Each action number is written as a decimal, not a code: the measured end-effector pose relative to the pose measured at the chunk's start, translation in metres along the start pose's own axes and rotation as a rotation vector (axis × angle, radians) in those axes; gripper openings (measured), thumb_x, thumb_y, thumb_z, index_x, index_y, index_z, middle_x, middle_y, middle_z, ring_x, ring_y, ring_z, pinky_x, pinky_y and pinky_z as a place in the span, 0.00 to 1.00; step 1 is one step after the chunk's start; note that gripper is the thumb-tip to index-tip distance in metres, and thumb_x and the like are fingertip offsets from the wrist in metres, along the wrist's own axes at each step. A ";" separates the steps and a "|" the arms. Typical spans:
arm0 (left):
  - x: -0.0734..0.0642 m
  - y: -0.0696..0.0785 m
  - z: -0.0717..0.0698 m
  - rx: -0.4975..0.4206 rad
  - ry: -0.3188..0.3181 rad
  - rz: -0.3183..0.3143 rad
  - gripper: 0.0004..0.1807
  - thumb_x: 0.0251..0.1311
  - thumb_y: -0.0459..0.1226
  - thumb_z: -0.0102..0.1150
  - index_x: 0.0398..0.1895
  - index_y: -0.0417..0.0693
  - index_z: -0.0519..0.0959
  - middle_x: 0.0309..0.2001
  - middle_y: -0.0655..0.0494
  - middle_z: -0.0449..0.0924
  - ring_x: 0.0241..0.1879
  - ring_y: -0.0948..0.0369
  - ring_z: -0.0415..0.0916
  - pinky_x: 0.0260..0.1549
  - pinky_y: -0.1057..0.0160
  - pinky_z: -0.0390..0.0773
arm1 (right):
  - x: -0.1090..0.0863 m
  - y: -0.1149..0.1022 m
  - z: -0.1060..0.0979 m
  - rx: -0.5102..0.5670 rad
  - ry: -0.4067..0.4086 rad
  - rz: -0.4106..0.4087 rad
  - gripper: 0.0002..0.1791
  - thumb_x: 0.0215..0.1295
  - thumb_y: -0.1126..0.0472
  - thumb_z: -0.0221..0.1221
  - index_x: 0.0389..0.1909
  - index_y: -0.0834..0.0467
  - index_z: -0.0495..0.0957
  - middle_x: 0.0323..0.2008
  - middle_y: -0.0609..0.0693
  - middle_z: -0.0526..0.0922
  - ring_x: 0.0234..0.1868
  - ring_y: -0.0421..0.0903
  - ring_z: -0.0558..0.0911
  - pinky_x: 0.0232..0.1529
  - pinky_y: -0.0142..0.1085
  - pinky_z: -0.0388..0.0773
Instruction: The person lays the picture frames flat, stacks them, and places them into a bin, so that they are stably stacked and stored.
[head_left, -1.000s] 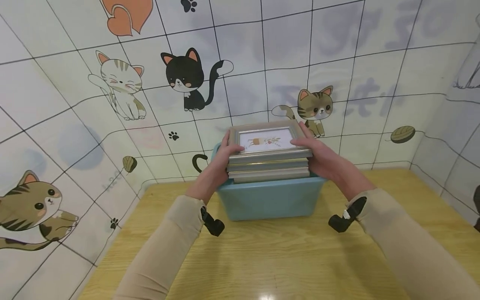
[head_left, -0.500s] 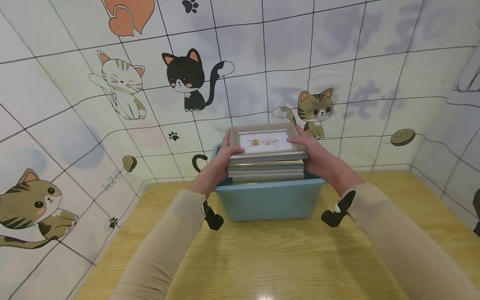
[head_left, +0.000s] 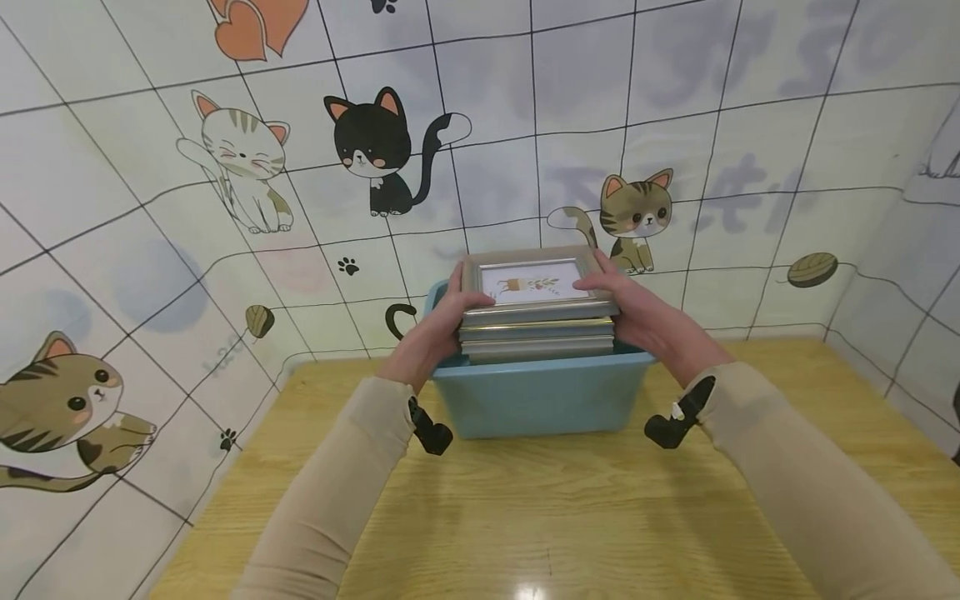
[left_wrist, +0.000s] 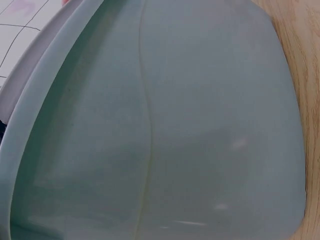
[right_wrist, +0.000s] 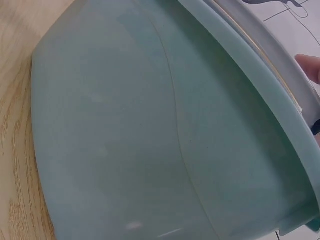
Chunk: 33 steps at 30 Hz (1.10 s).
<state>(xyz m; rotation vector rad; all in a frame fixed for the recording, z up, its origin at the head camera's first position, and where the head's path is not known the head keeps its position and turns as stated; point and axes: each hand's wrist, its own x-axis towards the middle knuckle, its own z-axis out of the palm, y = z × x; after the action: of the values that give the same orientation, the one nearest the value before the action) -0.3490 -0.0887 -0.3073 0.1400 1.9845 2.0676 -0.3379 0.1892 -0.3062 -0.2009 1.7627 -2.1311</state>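
Observation:
A stack of several silver-grey picture frames stands in a light blue plastic bin [head_left: 543, 400], rising above its rim. On top lies a picture frame [head_left: 538, 312] with a white print of a plant-like drawing. My left hand [head_left: 435, 329] grips the stack's left side, thumb over the top frame's front left corner. From the right, my right hand [head_left: 637, 308] holds the opposite side, its thumb on the top frame's right border. Most fingers are hidden behind the frames. Both wrist views are mainly filled by the bin's front wall [left_wrist: 215, 115], with a frame edge [right_wrist: 265, 45] above the rim.
The bin stands on a light wooden table [head_left: 487, 517], close to the back wall [head_left: 495, 183], which is covered with a cat-and-grid print. More of that wall covering runs along the left and right sides. Each sleeve carries a black wrist camera mount [head_left: 431, 429].
My right hand and forearm have shifted slightly left since a second ago, and the frames' right edges moved a little left with them. Both hands keep their hold; the bin stays put.

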 end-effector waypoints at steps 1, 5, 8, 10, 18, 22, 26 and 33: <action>0.000 0.000 0.000 -0.002 -0.002 -0.002 0.55 0.64 0.36 0.59 0.82 0.76 0.34 0.76 0.50 0.44 0.70 0.46 0.52 0.67 0.41 0.58 | 0.000 0.000 0.000 -0.003 0.000 0.006 0.53 0.74 0.58 0.53 0.80 0.29 0.23 0.80 0.50 0.26 0.76 0.59 0.41 0.74 0.58 0.41; 0.002 -0.002 0.000 -0.006 -0.010 -0.019 0.55 0.64 0.36 0.59 0.82 0.78 0.34 0.76 0.49 0.46 0.69 0.45 0.53 0.66 0.41 0.59 | 0.000 0.000 0.000 -0.028 -0.002 0.017 0.54 0.74 0.58 0.54 0.79 0.29 0.22 0.80 0.51 0.23 0.76 0.61 0.40 0.74 0.60 0.41; 0.003 -0.002 0.000 -0.002 -0.026 -0.033 0.56 0.63 0.36 0.59 0.82 0.79 0.33 0.75 0.49 0.46 0.69 0.45 0.53 0.66 0.41 0.59 | 0.000 0.000 -0.001 -0.038 0.005 0.018 0.55 0.73 0.59 0.54 0.80 0.30 0.22 0.80 0.52 0.24 0.75 0.61 0.40 0.73 0.60 0.41; 0.004 -0.001 -0.001 -0.004 -0.038 -0.038 0.56 0.64 0.36 0.59 0.81 0.79 0.33 0.75 0.49 0.47 0.69 0.45 0.54 0.66 0.40 0.59 | 0.000 0.001 -0.001 -0.043 0.013 0.020 0.56 0.72 0.60 0.55 0.80 0.30 0.21 0.80 0.53 0.26 0.75 0.61 0.41 0.73 0.59 0.42; 0.006 -0.001 -0.005 0.001 -0.043 -0.062 0.55 0.63 0.37 0.60 0.82 0.77 0.34 0.76 0.50 0.45 0.70 0.45 0.53 0.67 0.40 0.59 | 0.002 0.001 0.002 -0.062 0.024 0.024 0.59 0.71 0.62 0.57 0.79 0.34 0.19 0.79 0.54 0.30 0.75 0.59 0.44 0.73 0.56 0.48; 0.006 -0.002 -0.005 0.011 -0.041 -0.069 0.55 0.63 0.37 0.60 0.82 0.77 0.34 0.76 0.50 0.45 0.69 0.44 0.54 0.67 0.40 0.59 | 0.003 0.001 0.002 -0.061 0.023 0.030 0.58 0.72 0.61 0.56 0.80 0.34 0.19 0.79 0.54 0.31 0.75 0.59 0.44 0.72 0.56 0.48; 0.006 -0.002 -0.005 0.010 -0.039 -0.073 0.56 0.63 0.37 0.61 0.82 0.77 0.34 0.76 0.49 0.46 0.69 0.45 0.55 0.67 0.40 0.60 | 0.003 0.000 0.002 -0.059 0.016 0.039 0.58 0.72 0.60 0.56 0.79 0.34 0.18 0.79 0.54 0.30 0.75 0.59 0.44 0.73 0.57 0.47; 0.005 -0.003 -0.005 0.028 -0.045 -0.043 0.57 0.62 0.34 0.62 0.82 0.75 0.35 0.74 0.49 0.49 0.68 0.46 0.55 0.67 0.41 0.58 | 0.004 0.000 0.003 -0.060 0.030 0.036 0.60 0.69 0.66 0.57 0.80 0.33 0.20 0.79 0.55 0.33 0.74 0.60 0.46 0.71 0.57 0.51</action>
<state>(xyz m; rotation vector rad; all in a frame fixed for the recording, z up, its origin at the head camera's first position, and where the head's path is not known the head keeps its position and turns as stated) -0.3548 -0.0920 -0.3107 0.1468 1.9727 1.9936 -0.3407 0.1850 -0.3066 -0.1521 1.8343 -2.0682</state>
